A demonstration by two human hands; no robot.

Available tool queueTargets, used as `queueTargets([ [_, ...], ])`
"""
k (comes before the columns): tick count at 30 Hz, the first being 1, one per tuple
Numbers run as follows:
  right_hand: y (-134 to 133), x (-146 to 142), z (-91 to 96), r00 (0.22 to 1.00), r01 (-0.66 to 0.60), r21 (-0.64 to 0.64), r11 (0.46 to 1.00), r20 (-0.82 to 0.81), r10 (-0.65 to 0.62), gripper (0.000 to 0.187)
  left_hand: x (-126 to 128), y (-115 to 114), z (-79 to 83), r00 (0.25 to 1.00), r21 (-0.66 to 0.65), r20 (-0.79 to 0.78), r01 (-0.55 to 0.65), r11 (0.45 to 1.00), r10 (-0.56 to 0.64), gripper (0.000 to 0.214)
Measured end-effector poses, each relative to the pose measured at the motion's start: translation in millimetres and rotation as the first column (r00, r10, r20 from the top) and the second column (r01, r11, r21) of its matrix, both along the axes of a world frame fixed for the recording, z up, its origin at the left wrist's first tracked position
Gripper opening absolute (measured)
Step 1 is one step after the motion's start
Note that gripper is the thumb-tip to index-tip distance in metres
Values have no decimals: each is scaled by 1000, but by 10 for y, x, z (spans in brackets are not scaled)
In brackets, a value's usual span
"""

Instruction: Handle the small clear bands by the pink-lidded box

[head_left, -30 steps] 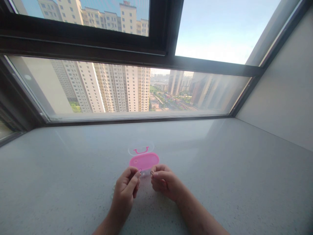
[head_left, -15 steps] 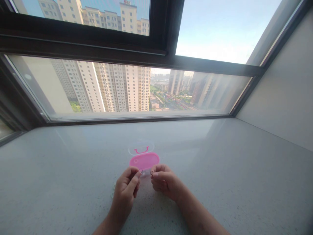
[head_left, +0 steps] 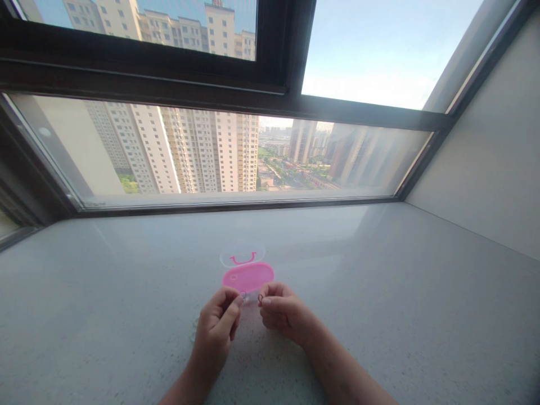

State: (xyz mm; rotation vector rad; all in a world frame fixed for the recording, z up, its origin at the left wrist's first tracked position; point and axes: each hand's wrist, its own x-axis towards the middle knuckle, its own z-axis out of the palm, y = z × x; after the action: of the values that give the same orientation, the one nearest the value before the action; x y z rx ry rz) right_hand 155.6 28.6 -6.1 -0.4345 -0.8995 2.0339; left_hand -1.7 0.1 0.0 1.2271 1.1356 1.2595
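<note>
My left hand [head_left: 218, 326] is pinched, thumb and forefinger closed on a small dark ring [head_left: 243, 294]. My right hand [head_left: 282, 311] is pinched too, with another small dark ring [head_left: 260, 297] at its fingertips. The two rings sit a short gap apart, and whether anything joins them is too fine to see. Both hands hover over the pale stone sill [head_left: 379, 292]. Just beyond the fingertips lies a small pink oval box [head_left: 248, 277] with its clear lid [head_left: 242, 254] open behind it, a pink clasp showing on the lid.
A dark-framed window [head_left: 295, 107] runs along the far edge of the sill, with tower blocks outside. A grey wall [head_left: 485, 169] closes the right side. A faint clear item lies on the sill by my left wrist [head_left: 194, 329].
</note>
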Motion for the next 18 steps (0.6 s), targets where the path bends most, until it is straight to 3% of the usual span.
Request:
queueTargets([
  [18,-1,-9,19,1000,7,-11,1000,26,-7,17,10,1,46,1000,1,-8,-24,1000,25,21],
])
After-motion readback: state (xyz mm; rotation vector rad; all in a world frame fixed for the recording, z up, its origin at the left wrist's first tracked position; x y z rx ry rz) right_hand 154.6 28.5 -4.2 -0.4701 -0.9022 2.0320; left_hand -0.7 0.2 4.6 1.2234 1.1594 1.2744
